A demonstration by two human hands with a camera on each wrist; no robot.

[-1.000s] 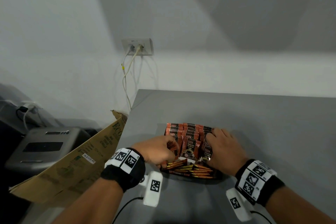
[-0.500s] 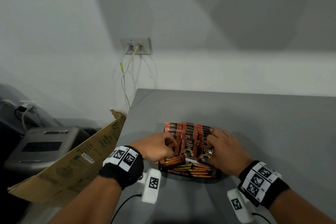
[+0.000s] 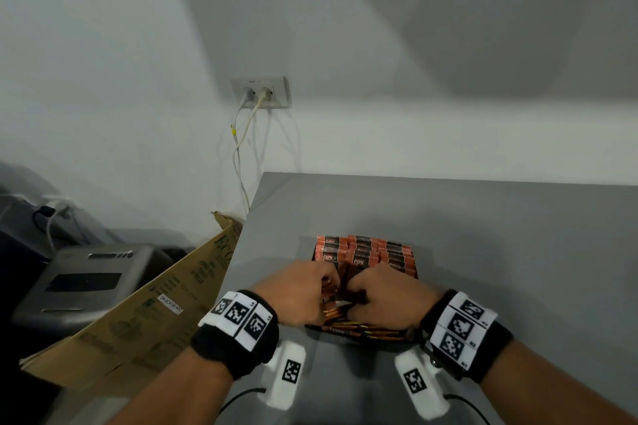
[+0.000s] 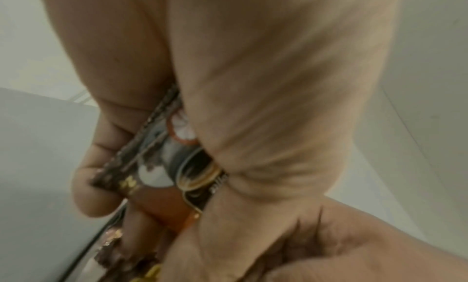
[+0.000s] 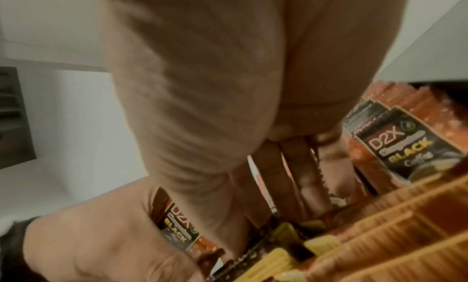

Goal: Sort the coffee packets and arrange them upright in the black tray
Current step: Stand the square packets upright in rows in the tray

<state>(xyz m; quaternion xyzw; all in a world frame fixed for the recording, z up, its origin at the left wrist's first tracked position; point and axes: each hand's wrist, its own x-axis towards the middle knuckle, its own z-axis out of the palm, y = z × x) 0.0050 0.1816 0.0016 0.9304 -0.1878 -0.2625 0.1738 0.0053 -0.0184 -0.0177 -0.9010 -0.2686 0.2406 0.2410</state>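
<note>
The black tray sits on the grey table. Orange-and-black coffee packets stand upright in rows in its back part. Slim gold-and-brown stick packets lie flat along its front. Both hands meet over the tray's middle, knuckles almost touching. My left hand pinches one coffee packet between thumb and fingers; the same packet also shows in the right wrist view. My right hand has its fingers curled down among the upright packets, a serrated packet edge against them. A D2X Black packet stands just beside them.
The table's left edge runs close to the tray; past it a folded cardboard box leans and a grey machine stands lower down. A wall socket with white cables is behind. Bare tabletop lies to the right.
Both hands have drawn together toward the tray's middle. The right hand came off the right-hand packets and moved left; the left hand moved right, still gripping its packet.
</note>
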